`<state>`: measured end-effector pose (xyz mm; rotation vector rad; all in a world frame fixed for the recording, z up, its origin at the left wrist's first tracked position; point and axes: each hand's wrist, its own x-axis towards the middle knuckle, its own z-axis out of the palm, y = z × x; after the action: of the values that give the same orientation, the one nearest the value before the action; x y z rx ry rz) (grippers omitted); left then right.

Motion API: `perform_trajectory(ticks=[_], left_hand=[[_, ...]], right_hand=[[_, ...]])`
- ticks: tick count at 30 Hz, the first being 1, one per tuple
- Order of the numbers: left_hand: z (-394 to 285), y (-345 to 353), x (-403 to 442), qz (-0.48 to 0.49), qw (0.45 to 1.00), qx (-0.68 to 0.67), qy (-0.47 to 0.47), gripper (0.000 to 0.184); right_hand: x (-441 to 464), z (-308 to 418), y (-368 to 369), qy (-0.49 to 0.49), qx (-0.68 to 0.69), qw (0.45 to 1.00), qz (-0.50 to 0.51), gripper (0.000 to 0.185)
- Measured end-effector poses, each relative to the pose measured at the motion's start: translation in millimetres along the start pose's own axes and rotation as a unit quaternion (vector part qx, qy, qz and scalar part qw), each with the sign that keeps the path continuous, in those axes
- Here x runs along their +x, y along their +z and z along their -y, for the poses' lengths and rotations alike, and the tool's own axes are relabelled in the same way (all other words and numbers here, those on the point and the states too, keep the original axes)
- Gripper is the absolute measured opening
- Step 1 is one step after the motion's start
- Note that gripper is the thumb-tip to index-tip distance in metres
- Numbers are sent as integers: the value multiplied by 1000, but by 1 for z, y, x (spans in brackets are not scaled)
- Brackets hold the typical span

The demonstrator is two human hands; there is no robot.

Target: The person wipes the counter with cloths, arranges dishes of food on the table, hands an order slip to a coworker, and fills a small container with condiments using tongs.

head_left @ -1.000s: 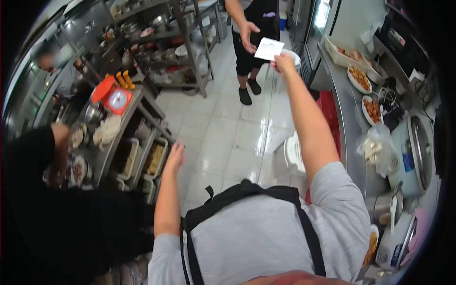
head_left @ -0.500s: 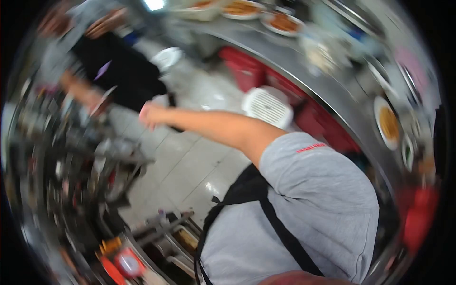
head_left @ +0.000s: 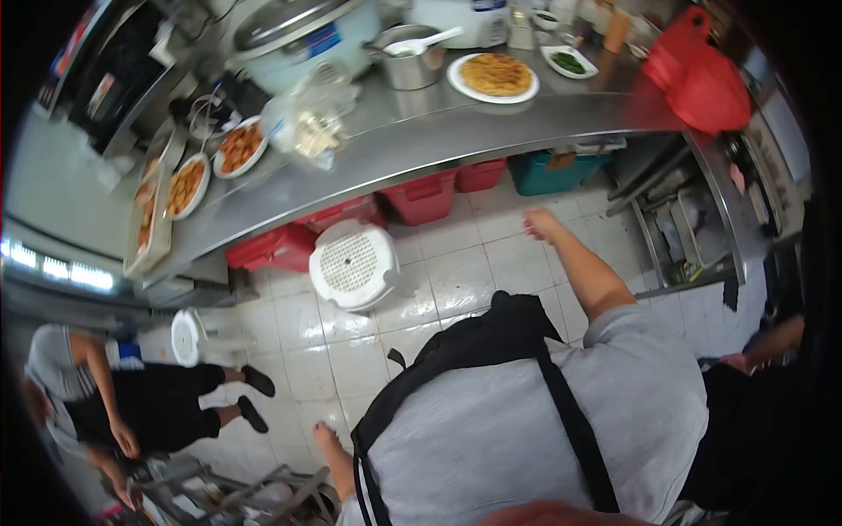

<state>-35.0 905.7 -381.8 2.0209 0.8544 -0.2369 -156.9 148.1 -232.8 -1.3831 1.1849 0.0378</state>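
My right hand (head_left: 541,225) is stretched out in front of me over the tiled floor, below the counter edge, fingers curled and nothing visible in them. Low at my left side hangs my left hand (head_left: 326,435), small in view, with its fingers curled in and no object showing. Neither hand touches anything I can see. Beyond my right hand, on the steel counter (head_left: 386,145), are a plate with a round golden pancake (head_left: 495,74), a small dish of chopped greens (head_left: 568,61) and a metal pot (head_left: 412,68) with a white ladle (head_left: 430,40) across it.
A white stool (head_left: 353,265) stands before red bins (head_left: 421,195) and a teal bin (head_left: 557,171) under the counter. A red bag (head_left: 706,83) is at the right. Co-workers stand at left (head_left: 132,394) and right (head_left: 745,412). A metal rack (head_left: 210,491) is lower left.
My view has swung right, from the aisle round to the counter. My right arm now points toward the counter instead of across to the left. My left hand has come into view.
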Motion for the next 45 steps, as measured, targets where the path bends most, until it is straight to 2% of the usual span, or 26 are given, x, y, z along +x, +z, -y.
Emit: perform_trajectory(ticks=[1,2,3,4,5,6,8,10,12,16,20,23,25,28,32,33,36,38,39,40,41,42,44,45], left_hand=[[-22,35,7,34,999,-17,15,35],[-55,78,-6,123,991,-51,25,35],[-141,115,-82,128,985,43,111,33],[-156,164,-86,148,962,43,225,32],[-157,223,-68,140,946,4,291,34],[-214,249,-129,224,944,-39,238,36],[-280,312,-188,256,893,-71,363,30],[-351,346,-254,310,838,-69,444,28],[-397,391,-281,342,790,-134,491,27],[-490,432,-341,415,807,-138,397,31],[-562,493,-358,432,813,-104,376,35],[-593,538,-359,422,839,-47,341,36],[-613,566,-365,423,851,-16,312,34],[-631,605,-348,505,805,25,311,31],[-637,628,-349,427,835,58,343,30],[-625,662,-319,384,817,64,426,28],[-620,659,-320,284,762,91,575,25],[-603,687,-284,294,732,53,613,23],[-617,650,-331,353,771,25,530,20],[-603,678,-293,300,751,37,587,18],[-613,653,-322,310,760,76,565,28],[-623,634,-347,346,777,75,520,28],[-628,622,-380,334,753,7,568,17],[-631,620,-394,384,750,-16,539,16]], right_hand=[[-14,1,-29,9,85,994,-69,26],[-15,-10,-53,17,117,989,-84,25],[-16,-22,-77,22,147,984,-98,25],[-16,-30,-97,25,175,978,-112,25],[-18,-37,-110,42,179,977,-108,24],[-20,-46,-120,58,183,976,-102,24],[-24,-60,-135,81,204,972,-84,23],[-24,-55,-153,86,233,967,-63,22],[-16,-42,-175,42,256,964,-56,24],[-6,35,-203,-44,295,954,-20,27],[14,124,-201,-112,247,962,27,28],[50,164,-188,-104,233,965,67,32],[70,188,-179,-78,193,977,53,35],[108,217,-170,-47,136,989,17,40],[147,246,-165,-24,74,997,7,50],[154,249,-165,-34,99,993,45,49],[178,243,-158,-33,122,992,25,38],[183,234,-154,-33,167,985,0,31],[182,228,-154,-61,173,983,4,31],[179,223,-154,-89,177,980,6,30],[168,225,-155,-90,168,982,-7,29],[153,228,-159,-92,157,983,-16,27],[127,224,-175,-132,161,978,-14,25],[115,223,-185,-153,158,975,-7,24]])
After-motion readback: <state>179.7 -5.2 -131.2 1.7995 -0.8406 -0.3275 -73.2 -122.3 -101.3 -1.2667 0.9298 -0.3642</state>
